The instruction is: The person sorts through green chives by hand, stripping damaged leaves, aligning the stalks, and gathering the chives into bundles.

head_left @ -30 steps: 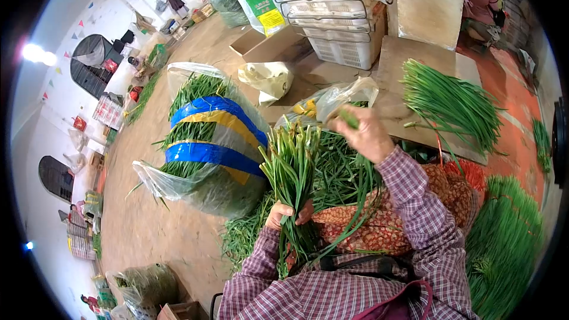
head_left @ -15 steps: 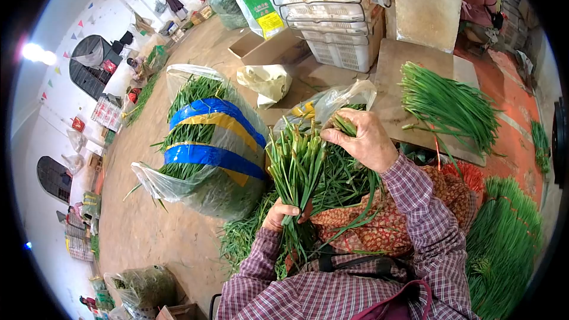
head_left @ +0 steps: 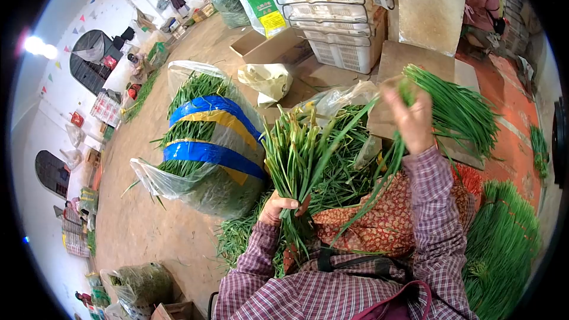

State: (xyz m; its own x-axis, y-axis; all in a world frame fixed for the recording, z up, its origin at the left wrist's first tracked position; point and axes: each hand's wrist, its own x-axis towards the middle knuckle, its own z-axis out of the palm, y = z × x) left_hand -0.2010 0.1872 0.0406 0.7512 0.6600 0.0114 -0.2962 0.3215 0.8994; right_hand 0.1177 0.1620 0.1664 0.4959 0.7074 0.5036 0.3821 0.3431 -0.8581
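Observation:
My left hand (head_left: 280, 207) is wrapped round a bunch of garlic chives (head_left: 291, 151), its pale cut stem ends pointing up. Blurred by motion, my right hand (head_left: 413, 120) grips a few chive stalks, their long leaves (head_left: 379, 181) trailing down toward my lap. Just behind that hand, a pile of chives (head_left: 453, 104) lies on a brown board. Loose chive leaves (head_left: 341, 169) heap up in front of me, beside the bunch. A patterned red-brown cloth (head_left: 379, 219) covers my lap.
A plastic-wrapped bale of greens (head_left: 216, 142) with blue and yellow bands stands at left. Behind are a cardboard box (head_left: 272, 47) and stacked white crates (head_left: 338, 29). Tied chives (head_left: 504, 249) stand at right, near red ties (head_left: 468, 178). Another person (head_left: 483, 0) is at upper right.
My right hand has moved right and slightly up, away from the bunch, taking a few stalks toward the pile on the board. My left hand keeps its hold nearly in place.

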